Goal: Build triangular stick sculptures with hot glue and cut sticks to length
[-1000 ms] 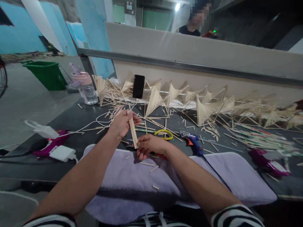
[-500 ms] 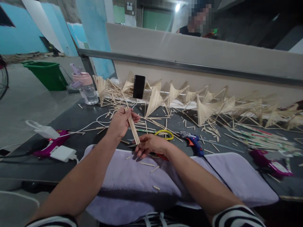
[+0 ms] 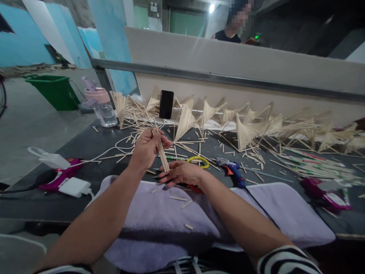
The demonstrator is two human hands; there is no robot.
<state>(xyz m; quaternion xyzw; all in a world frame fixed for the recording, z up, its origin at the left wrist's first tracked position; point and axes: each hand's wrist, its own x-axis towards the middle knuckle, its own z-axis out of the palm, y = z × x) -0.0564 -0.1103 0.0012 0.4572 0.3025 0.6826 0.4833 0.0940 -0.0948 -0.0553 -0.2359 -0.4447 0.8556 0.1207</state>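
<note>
My left hand (image 3: 146, 148) is closed around a small bundle of thin wooden sticks (image 3: 162, 156), which slants down to the right. Beside the bundle's lower end is my right hand (image 3: 182, 173), palm turned inward, its fingers loosely stretched out; whether they touch the stick ends is unclear. Dark pointed blades (image 3: 155, 169) stick out left of the right hand, and a yellow loop handle (image 3: 202, 161) shows behind it. A red part shows under the wrist; the hand hides how these join. Short stick pieces (image 3: 177, 198) lie on the purple towel (image 3: 159, 217) below.
A blue glue gun (image 3: 236, 176) lies to the right, its cord crossing the towel. Twisted stick structures (image 3: 186, 121) line the back of the dark table (image 3: 111, 164). A phone (image 3: 166, 104), a water bottle (image 3: 105, 108) and a magenta power strip (image 3: 64, 175) stand around. Another person (image 3: 228, 36) is beyond the partition.
The stick bundle is slightly higher and shows less length above my left hand. My right fingers have shifted slightly up and left, staying near the lower ends.
</note>
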